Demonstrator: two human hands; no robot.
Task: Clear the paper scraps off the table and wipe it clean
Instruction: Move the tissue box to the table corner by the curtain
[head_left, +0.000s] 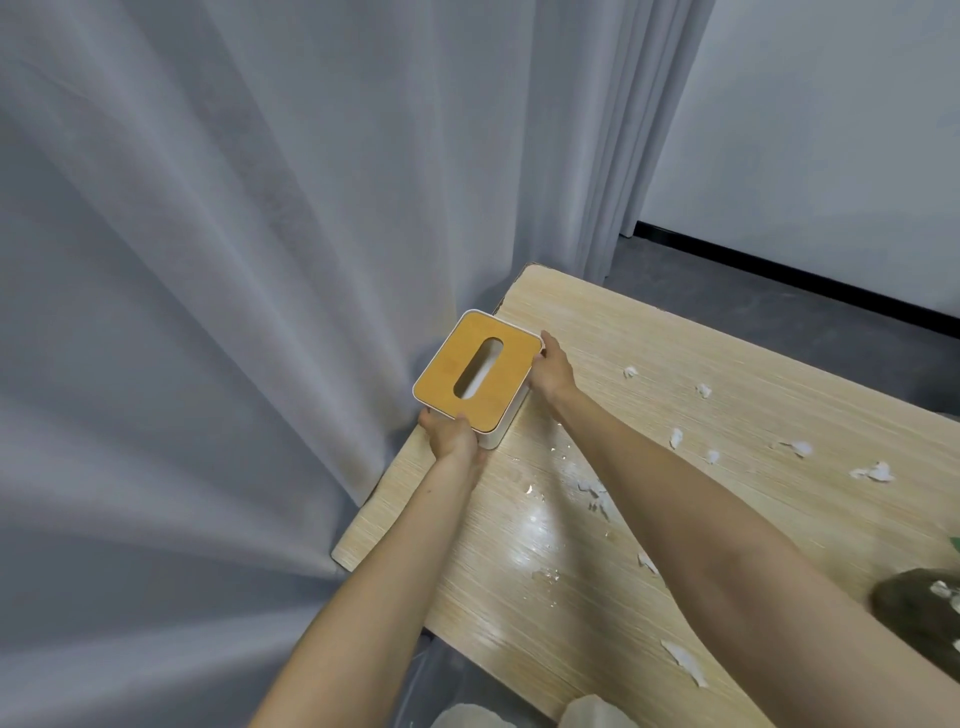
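Observation:
A white tissue box (475, 379) with an orange-brown wooden lid and an oval slot stands at the far left edge of the light wooden table (675, 338). My left hand (452, 434) grips its near corner. My right hand (553, 371) holds its right side. Several torn white paper scraps (675, 439) lie scattered over the table to the right of my arms, with more scraps (685, 667) near the front edge. Shiny wet patches (535, 519) show between my forearms.
A grey curtain (234, 260) hangs right behind the table's left edge. A dark object with a green leaf (919, 608) sits at the right edge. Something clear and plastic (467, 696) shows below the table's front. Dark floor and a white wall lie beyond.

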